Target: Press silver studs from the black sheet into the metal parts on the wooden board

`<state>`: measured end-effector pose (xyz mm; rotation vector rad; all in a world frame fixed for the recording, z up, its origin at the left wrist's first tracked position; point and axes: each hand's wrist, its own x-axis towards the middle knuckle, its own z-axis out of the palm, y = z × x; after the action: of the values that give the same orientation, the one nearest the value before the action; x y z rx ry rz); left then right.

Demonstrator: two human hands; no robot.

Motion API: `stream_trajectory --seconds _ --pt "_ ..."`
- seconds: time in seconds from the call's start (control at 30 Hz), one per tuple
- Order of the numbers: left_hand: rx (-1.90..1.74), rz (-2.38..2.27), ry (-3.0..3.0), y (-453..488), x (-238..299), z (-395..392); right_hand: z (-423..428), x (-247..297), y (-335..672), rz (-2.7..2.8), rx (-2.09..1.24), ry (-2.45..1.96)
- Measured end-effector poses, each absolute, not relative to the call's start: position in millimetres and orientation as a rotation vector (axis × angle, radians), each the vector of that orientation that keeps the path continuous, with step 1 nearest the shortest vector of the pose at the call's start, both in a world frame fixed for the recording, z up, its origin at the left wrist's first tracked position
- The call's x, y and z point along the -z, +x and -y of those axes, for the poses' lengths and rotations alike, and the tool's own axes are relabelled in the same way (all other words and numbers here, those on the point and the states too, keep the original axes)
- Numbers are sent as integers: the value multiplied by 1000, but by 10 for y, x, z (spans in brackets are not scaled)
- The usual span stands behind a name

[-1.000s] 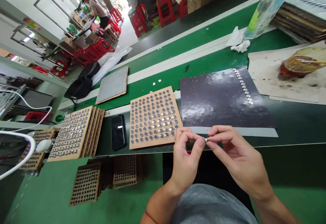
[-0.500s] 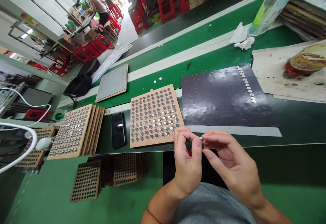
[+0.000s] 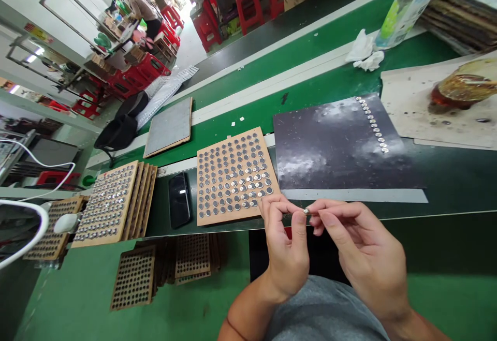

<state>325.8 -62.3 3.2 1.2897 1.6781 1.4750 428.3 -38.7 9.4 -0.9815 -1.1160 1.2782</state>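
Observation:
My left hand and my right hand meet at the near edge of the bench, fingertips pinched together on a small round metal disc. Just left of them lies a brown board with a grid of holes, most filled with dark and shiny discs. Beyond my hands sits a dark smudged sheet with a row of small shiny discs along its right side.
A black phone lies left of the board. Further left, a stack of filled boards; empty boards sit lower down. A brown-stained bowl on dirty paper is at right. A person works far back left.
My hands have stayed pinched on the disc and shifted slightly left and down; the fingers have turned a little around it. The view tilted a little.

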Motion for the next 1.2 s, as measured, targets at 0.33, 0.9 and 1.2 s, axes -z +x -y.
stream_trajectory --seconds 0.33,0.9,1.2 --pt "-1471 -1541 1238 3237 -51 606 363 -148 4328 1082 -1288 -1007" --pt "-1547 -1539 1184 3256 -47 598 369 -189 4327 1203 -1184 -1074" --pt "-1598 -1519 1303 3254 -27 617 340 -154 4330 1115 -1228 -1042"
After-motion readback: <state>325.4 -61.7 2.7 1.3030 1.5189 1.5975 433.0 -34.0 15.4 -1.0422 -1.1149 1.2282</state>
